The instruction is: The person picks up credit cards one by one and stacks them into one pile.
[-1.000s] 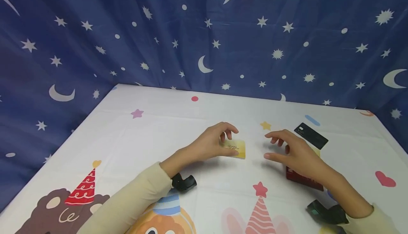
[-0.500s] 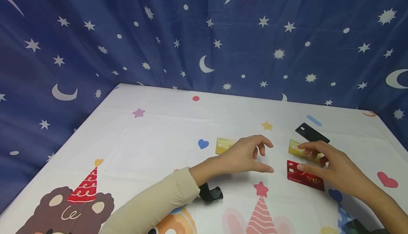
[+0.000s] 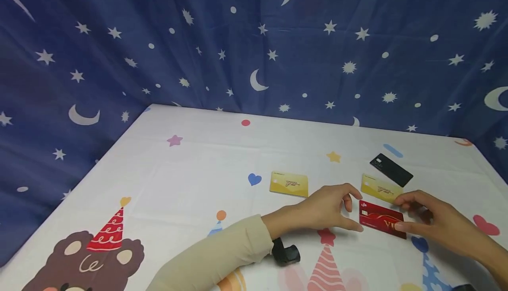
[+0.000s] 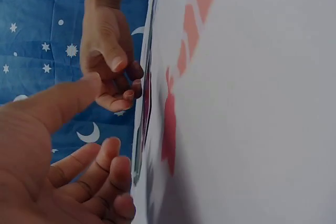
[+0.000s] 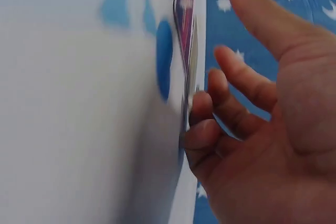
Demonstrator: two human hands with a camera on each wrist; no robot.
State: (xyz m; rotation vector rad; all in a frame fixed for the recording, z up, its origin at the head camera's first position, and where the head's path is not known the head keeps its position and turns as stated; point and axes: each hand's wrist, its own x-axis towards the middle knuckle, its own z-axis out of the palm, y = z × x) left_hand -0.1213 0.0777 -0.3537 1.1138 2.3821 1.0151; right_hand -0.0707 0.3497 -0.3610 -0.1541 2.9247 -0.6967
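A red VIP card (image 3: 379, 218) lies flat on the table between the two hands. At its left end is my left hand (image 3: 327, 207), thumb and fingers spread apart with nothing between them. My right hand (image 3: 440, 222) hovers at the card's right end; its thumb overlaps the lettering in the head view. In the right wrist view, that thumb (image 5: 260, 14) stands well away from the bent fingers, which are low beside the table. Just behind the red card is a gold card (image 3: 379, 187), its near right corner at the right fingertips.
A black VIP card (image 3: 390, 169) lies behind the gold one, slanted. Further left, behind my left forearm, sits another gold card (image 3: 287, 184). The white tablecloth (image 3: 206, 158) has printed cartoon shapes, and a blue starry curtain (image 3: 222, 39) hangs at its back.
My left hand has left the left gold card and moved right to the red card. The right hand has drawn back rightward, uncovering the red and right gold cards.
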